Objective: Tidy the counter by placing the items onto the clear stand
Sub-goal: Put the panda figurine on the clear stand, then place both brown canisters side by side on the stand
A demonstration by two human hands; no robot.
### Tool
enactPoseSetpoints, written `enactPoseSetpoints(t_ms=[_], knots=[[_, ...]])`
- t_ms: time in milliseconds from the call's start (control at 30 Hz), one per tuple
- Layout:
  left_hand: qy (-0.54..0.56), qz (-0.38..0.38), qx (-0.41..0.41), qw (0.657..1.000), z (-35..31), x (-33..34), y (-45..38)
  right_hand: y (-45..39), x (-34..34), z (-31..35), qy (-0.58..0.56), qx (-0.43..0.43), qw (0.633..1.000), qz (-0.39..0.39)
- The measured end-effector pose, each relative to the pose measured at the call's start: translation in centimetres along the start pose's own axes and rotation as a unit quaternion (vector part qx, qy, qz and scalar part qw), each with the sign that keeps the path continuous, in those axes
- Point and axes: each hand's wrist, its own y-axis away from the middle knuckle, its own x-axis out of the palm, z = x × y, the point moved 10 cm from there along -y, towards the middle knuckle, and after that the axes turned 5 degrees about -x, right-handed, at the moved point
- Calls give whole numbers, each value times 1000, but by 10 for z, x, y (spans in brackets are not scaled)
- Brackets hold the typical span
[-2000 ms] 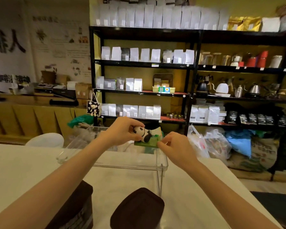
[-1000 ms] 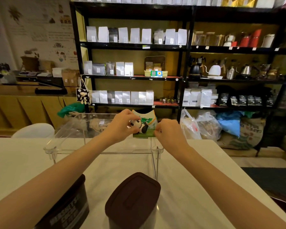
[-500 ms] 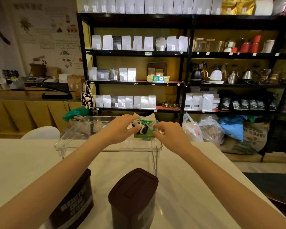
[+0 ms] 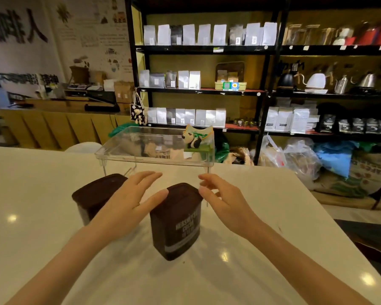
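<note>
Both hands have come back from the panda ornament, which now stands alone on the stand, and they have dropped toward the nearer cocoa tub.

Nearest the camera, the left hand (image 4: 130, 201) and right hand (image 4: 224, 199) are spread wide with fingers loose, one on each side of the nearer cocoa tub (image 4: 176, 221). The left thumb looks to be at the edge of its dark lid; the right fingertips hover just beside the other edge. Neither hand holds anything yet. This tub stands upright on the white surface (image 4: 31, 216). Just behind and to its left stands the second cocoa tub (image 4: 95, 194), also upright and partly hidden by the left wrist.

Farther on, the clear stand (image 4: 141, 155) rests on thin legs at the far edge of the surface, with the panda ornament (image 4: 197, 138) at its right end.

The likely risk is the lift: the stand looks light and sits close behind the tubs, so a tub swung up too low could knock its front rim and slide it, or topple the ornament. Gripping only by the lid could also let the tub slip or the lid come off.

Counted: two hands, two cocoa tubs still to place, one stand, one ornament already on it.
</note>
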Motion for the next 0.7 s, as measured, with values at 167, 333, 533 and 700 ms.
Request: enactPoseSetpoints(t_ms=[167, 333, 533, 700], knots=[[133, 17, -73, 988, 8, 25, 37, 21, 33, -23, -156, 127, 978, 50], [143, 11, -89, 986, 6, 41, 51, 30, 48, -34, -235, 183, 953, 53], [140, -40, -98, 985, 4, 35, 55, 30, 48, -28, -231, 180, 955, 44], [121, -84, -97, 984, 1, 23, 59, 19, 44, -19, -218, 157, 962, 46]])
